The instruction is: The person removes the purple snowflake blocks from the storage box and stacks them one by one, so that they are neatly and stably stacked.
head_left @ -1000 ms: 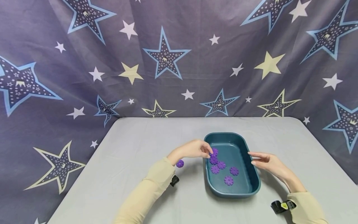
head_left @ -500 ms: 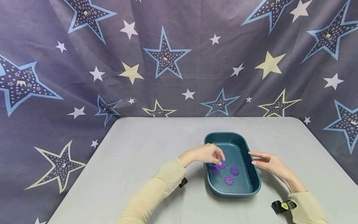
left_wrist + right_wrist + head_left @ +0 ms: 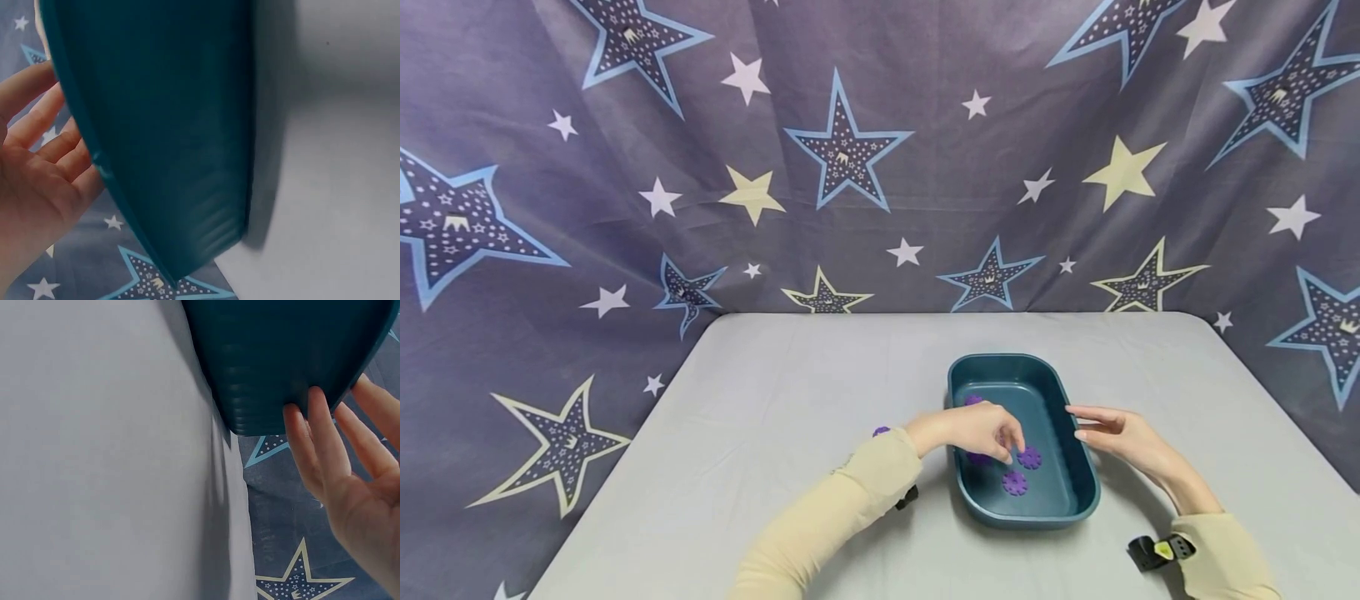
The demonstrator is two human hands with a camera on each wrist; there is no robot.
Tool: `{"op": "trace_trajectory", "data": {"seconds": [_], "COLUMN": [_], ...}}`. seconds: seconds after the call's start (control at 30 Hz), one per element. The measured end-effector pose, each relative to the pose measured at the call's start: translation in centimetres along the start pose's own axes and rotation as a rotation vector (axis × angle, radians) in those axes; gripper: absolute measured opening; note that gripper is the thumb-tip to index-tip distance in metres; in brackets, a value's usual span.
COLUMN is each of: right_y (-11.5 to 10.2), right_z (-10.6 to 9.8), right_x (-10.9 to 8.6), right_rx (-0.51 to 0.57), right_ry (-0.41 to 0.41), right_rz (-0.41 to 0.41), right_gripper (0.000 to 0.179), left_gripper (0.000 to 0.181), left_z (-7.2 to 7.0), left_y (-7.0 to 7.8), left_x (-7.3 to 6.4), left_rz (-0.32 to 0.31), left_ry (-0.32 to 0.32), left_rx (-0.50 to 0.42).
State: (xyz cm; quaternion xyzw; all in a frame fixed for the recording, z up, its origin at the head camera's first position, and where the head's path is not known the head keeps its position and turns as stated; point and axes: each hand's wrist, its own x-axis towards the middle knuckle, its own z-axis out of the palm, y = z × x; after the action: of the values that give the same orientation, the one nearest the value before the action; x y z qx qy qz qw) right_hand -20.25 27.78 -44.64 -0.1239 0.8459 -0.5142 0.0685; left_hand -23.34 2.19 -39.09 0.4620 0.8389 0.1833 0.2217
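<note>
Partway, I judge; discs are split between tray and table: at least four purple notched discs (image 3: pixel 1015 482) sit in the deep teal rectangular tray with rounded corners (image 3: pixel 1041 417), one purple disc (image 3: pixel 881 431) is outside on the grey cloth-covered table (image 3: pixel 805 375), between the tray and the table's left edge, part-hidden behind the beige left sleeve (image 3: pixel 835 521); of those in the tray, two lie just beside each other toward its near right corner, one shows by the left edge beyond the hand, one is mostly covered under it; exact count can't be told; left hand (image 3: pixel 979 429) reaches over the tray's left edge, fingers bent, gap narrow, tips right by the discs; can't tell if it pinches one, tips hidden in the left wrist view; right hand (image 3: pixel 1120 435) holds no disc, fingers extended, touching the tray's right side; left to deal with: the outside disc, at least.
</note>
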Motion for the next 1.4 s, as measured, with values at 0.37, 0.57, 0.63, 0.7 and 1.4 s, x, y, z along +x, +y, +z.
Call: {"op": "trace_trajectory", "data": {"seconds": [0.37,0.57,0.63,0.7,1.4], "right_y": [-0.2,-0.4,-0.5,-0.5,-0.2], "right_z": [0.1,0.1,0.1,0.1,0.1], "right_x": [0.2,0.2,0.1,0.1,-0.1], "right_rx": [-0.004,-0.006,0.000,0.006,0.011], "right_ry": [-0.005,-0.005,-0.007,-0.010,-0.009], "right_rz": [0.002,-0.007,-0.010,-0.011,0.008], "right_gripper": [0.049,0.048,0.047,0.047,0.049], "left_gripper": [0.020,0.022,0.023,0.025,0.035], "left_z": [1.0,1.4,1.6,1.8,3.0], "left_y": [0.0,0.2,0.3,0.3,-0.2], "left_x": [1.2,1.7,1.7,1.8,2.7], "left_rz": [0.004,-0.014,-0.021,-0.026,-0.033], "left_ry": [-0.061,-0.094,-0.102,-0.110,-0.176], "left_rx": [0.069,0.124,0.147,0.160,0.250]}}
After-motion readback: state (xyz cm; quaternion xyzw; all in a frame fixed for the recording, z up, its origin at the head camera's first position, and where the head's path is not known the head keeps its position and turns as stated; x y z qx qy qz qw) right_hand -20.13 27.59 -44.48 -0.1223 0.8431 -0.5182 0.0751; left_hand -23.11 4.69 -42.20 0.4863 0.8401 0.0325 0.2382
